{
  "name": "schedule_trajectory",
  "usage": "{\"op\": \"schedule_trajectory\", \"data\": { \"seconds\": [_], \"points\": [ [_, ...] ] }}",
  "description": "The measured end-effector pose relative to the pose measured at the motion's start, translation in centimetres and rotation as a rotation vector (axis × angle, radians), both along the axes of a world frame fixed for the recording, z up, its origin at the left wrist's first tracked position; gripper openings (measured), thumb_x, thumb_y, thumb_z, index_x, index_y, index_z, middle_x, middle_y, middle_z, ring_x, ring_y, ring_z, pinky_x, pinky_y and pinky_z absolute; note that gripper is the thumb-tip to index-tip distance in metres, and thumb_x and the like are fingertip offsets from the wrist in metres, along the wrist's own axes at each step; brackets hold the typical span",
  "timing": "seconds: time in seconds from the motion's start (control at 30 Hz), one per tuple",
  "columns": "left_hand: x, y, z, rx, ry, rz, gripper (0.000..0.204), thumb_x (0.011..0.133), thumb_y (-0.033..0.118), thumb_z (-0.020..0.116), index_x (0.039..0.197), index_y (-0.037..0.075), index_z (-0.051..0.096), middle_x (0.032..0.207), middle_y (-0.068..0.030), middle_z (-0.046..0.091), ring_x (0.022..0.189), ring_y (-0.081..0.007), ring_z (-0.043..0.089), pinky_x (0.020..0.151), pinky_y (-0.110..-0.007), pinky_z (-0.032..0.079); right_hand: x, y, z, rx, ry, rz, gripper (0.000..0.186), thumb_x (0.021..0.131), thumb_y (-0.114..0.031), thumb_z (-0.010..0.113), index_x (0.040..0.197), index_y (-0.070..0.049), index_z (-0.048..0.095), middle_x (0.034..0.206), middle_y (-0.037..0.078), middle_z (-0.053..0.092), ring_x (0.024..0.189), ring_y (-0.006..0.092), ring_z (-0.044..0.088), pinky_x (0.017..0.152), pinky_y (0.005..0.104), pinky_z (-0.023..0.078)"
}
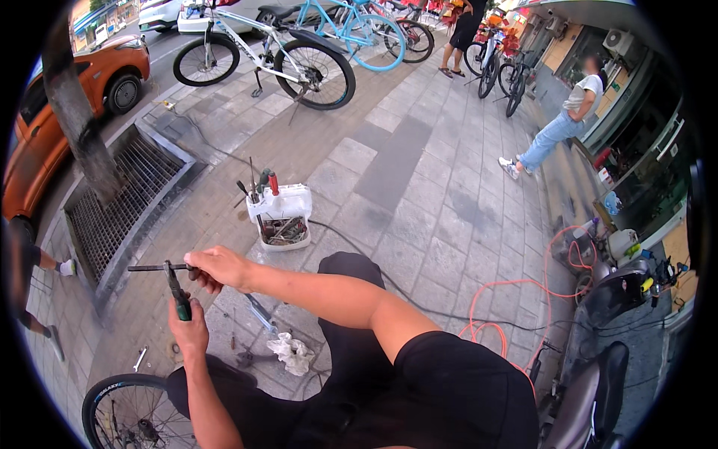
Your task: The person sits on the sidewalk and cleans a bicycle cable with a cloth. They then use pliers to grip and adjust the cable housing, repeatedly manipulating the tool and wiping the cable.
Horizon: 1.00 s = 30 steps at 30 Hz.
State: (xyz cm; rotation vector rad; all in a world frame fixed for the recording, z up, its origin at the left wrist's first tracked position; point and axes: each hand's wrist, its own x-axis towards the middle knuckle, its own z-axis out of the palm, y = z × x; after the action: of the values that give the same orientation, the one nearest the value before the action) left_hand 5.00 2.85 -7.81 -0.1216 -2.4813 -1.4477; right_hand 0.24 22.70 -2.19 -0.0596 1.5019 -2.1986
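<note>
My left hand [189, 329] is closed round the green handle of a pair of pliers [174, 286], held upright. Their jaws meet a thin dark rod [146, 268], which lies level across them. At the rod's right end, my right hand [218, 268] is closed, its fingers gripping it. A bicycle wheel [138, 411] with a black tyre lies by my left leg, and a small wrench [140, 358] rests on the paving beyond it. Between my knees are a crumpled white rag [290, 354] and a blue-grey tool [259, 313].
Ahead stands a white tool container [298, 196] full of tools. A grate [127, 191] surrounds a tree trunk [75, 112] at left. An orange hose [479, 303] and dark cable trail at right, near a scooter [598, 389]. Bicycles [307, 71] and a person [568, 112] stand farther off.
</note>
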Motion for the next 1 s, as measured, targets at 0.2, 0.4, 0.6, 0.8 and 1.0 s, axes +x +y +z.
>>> {"op": "schedule_trajectory", "data": {
  "seconds": [0.2, 0.4, 0.6, 0.8, 1.0],
  "points": [
    [-1.0, 0.3, -1.1, 0.010, -0.063, -0.012, 0.021, 0.096, 0.011, 0.065, 0.111, -0.003, 0.061, 0.093, -0.0107, 0.064, 0.083, -0.0195, 0.060, 0.078, -0.036, 0.051, -0.8, 0.1, -2.0, -0.135, -0.051, -0.048, 0.032, 0.097, -0.035, 0.066, 0.091, -0.004, 0.064, 0.078, 0.004, 0.063, 0.059, 0.0140, 0.057, 0.056, 0.0298, 0.050],
    [-1.1, 0.8, -1.1, -0.032, -0.110, -0.040, 0.020, 0.097, 0.010, 0.065, 0.112, -0.002, 0.062, 0.094, -0.0104, 0.064, 0.082, -0.0190, 0.059, 0.078, -0.035, 0.050, 0.9, 0.4, -1.2, 0.348, 0.549, -0.380, 0.032, 0.088, -0.020, 0.074, 0.108, 0.001, 0.058, 0.088, 0.006, 0.060, 0.077, 0.0143, 0.058, 0.069, 0.0302, 0.051],
    [-1.1, 0.7, -0.7, -0.013, -0.105, -0.001, 0.020, 0.098, 0.010, 0.065, 0.114, -0.002, 0.062, 0.094, -0.0074, 0.065, 0.082, -0.0139, 0.059, 0.074, -0.031, 0.050, -0.1, 1.8, -0.6, 0.534, 0.470, -0.231, 0.041, 0.100, -0.039, 0.064, 0.089, 0.001, 0.064, 0.074, 0.007, 0.061, 0.064, 0.0146, 0.058, 0.061, 0.0306, 0.051],
    [-1.0, 0.9, -0.5, 0.016, -0.130, -0.015, 0.021, 0.098, 0.010, 0.065, 0.115, -0.002, 0.062, 0.094, -0.0068, 0.064, 0.083, -0.0138, 0.059, 0.075, -0.031, 0.050, 0.1, 1.0, -1.4, -0.061, 0.081, -0.109, 0.044, 0.104, -0.042, 0.059, 0.083, -0.004, 0.064, 0.069, 0.002, 0.060, 0.054, 0.0114, 0.058, 0.051, 0.0279, 0.048],
    [-0.9, 0.4, -0.5, -0.024, -0.116, -0.010, 0.020, 0.098, 0.009, 0.064, 0.115, -0.002, 0.062, 0.094, -0.0070, 0.065, 0.084, -0.0149, 0.060, 0.077, -0.032, 0.051, 0.5, 0.6, -0.4, -0.126, -0.125, -0.066, 0.037, 0.102, -0.040, 0.062, 0.085, -0.007, 0.065, 0.068, 0.002, 0.060, 0.053, 0.0126, 0.059, 0.051, 0.0288, 0.049]
  ]
}}
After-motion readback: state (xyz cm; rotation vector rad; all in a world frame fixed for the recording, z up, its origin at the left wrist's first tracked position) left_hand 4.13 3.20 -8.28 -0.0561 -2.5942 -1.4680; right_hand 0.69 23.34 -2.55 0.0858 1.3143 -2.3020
